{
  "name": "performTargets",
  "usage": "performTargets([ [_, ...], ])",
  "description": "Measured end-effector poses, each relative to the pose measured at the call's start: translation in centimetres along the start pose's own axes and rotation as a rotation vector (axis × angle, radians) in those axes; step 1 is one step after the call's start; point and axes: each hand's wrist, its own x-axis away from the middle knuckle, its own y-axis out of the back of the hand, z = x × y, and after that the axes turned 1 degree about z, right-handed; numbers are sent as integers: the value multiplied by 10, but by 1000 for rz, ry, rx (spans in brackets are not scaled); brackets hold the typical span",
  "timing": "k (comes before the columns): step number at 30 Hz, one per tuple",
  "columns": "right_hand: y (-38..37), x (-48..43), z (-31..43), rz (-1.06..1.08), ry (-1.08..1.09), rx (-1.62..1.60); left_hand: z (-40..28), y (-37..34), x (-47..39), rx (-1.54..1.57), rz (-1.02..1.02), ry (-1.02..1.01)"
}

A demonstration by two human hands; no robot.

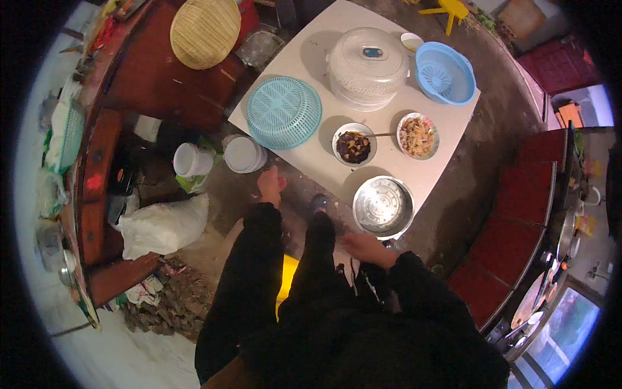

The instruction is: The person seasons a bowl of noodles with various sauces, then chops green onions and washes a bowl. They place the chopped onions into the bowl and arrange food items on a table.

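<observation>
My left hand [270, 186] hangs over the floor near two lidded white tubs [243, 154], its fingers partly curled; whether it holds anything is unclear. Below a round metal steamer pan [383, 204] at the table's near corner is my right hand [368, 249], blurred, with nothing visible in it. On the pale table [311, 165] lie an upturned teal plastic basket [283, 112], a bowl of dark food [354, 146] with a utensil, and a patterned bowl of shredded food [418, 136]. Farther back stand a lidded steamer [369, 68], a blue colander [444, 73] and a small white bowl [411, 42].
A white sack [167, 226] rests on the left beside red-brown cabinets. Above it are a lidded bucket [192, 159] and a round woven basket [205, 31]. Red cabinets [510, 226] line the right. A yellow stool [449, 12] stands behind the table; something yellow [287, 279] shows beneath me.
</observation>
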Motion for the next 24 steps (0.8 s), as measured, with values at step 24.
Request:
performTargets([
  [24,29,-222,4,-178,-131,-3,-36,-2,-125,-157,-59,-7],
])
